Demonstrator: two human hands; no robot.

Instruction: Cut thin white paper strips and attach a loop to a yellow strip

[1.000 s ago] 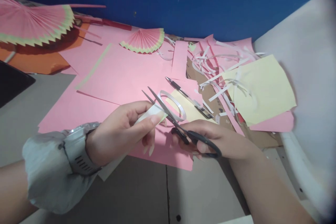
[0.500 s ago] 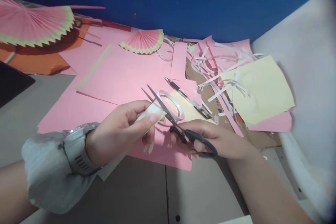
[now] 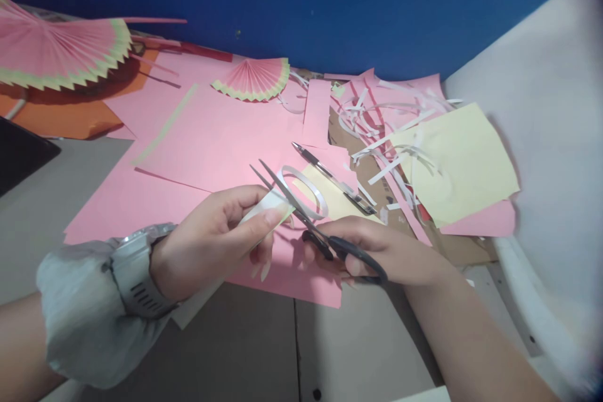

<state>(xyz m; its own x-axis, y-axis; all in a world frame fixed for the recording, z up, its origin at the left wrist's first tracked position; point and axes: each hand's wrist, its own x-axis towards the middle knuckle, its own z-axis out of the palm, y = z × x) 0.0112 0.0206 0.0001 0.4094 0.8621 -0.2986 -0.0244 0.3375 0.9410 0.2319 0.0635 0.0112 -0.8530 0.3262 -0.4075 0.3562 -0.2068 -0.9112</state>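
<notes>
**Many strips cut, uncut paper in hand**

Pink sheets [image 3: 226,132] spread over the desk [image 3: 235,339] toward its far edge. A pleated fan [image 3: 56,44], apparently finished, lies along that edge at the left; cut strips [image 3: 387,169] heap near the far right corner. The left hand [image 3: 226,232] pinches its grip on pale paper [image 3: 264,204], part left uncut. The right hand [image 3: 386,245] curls its grip round the handles of scissors [image 3: 315,226], blades parted across the paper just beyond the left thumb. Whether the adjoining curl [image 3: 311,183] is severed, I cannot tell.
</notes>
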